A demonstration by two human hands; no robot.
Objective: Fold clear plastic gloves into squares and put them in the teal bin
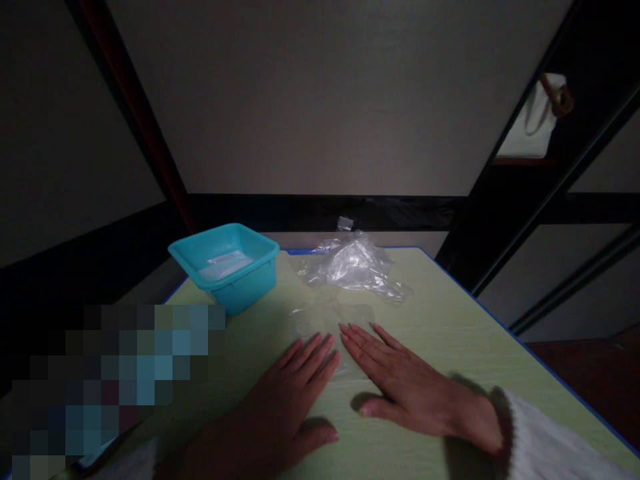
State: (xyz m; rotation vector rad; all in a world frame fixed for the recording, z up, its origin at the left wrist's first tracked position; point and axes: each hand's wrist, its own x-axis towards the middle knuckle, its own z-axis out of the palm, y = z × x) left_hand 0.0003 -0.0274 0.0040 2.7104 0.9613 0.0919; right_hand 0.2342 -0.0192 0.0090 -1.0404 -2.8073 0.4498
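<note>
On the pale green, blue-edged bench (450, 320), a flat clear plastic sheet (333, 319) lies under the fingertips of the left hand (290, 393) and right hand (400, 383); each grip is wide, flat, holding nothing. Behind sits a crumpled heap of clear plastic (353, 267). Left, a teal square plastic tub (247, 290) holds something pale (225, 265).

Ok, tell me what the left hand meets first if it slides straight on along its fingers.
The left hand has its fingertips on the flat clear sheet; past that it would most likely meet the crumpled plastic pile first, missing the teal basin. Depth is hard to judge.
</note>
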